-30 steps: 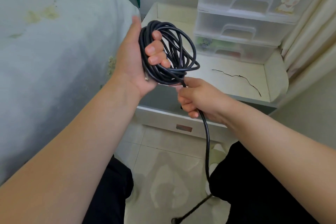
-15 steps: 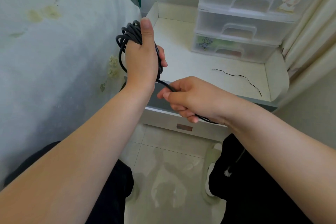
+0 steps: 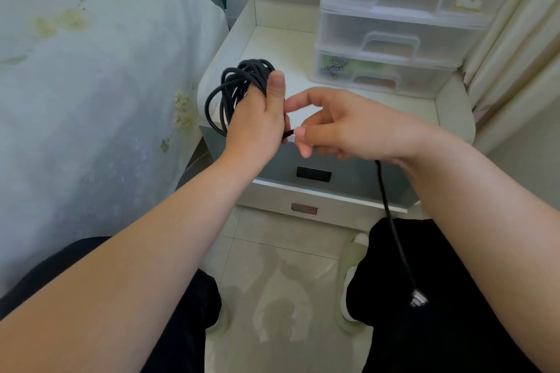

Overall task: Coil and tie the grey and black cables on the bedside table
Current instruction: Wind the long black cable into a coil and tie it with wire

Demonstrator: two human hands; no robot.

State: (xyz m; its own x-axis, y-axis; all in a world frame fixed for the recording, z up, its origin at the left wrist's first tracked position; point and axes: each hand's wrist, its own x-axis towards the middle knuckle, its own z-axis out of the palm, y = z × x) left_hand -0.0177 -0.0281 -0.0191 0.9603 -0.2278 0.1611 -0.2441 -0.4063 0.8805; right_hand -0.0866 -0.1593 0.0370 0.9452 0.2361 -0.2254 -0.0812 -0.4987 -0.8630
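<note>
My left hand [image 3: 257, 121] grips a coil of black cable [image 3: 233, 91], thumb up, over the front left corner of the white bedside table [image 3: 454, 118]. My right hand [image 3: 342, 127] is just to its right, fingers curled, pinching the cable where it leaves the coil. The free tail [image 3: 391, 221] hangs below my right wrist. Its plug [image 3: 418, 301] dangles over my right leg. No grey cable is in sight.
A stack of clear plastic drawers [image 3: 394, 24] stands at the back right of the table. A bed with a pale cover [image 3: 91, 100] is on the left, a curtain [image 3: 521, 48] on the right. The table's drawer fronts [image 3: 312, 188] face me above the tiled floor.
The right hand rose from below the table edge to beside the left hand, lifting the cable tail off the floor. The left hand with the coil shifted right and lower.
</note>
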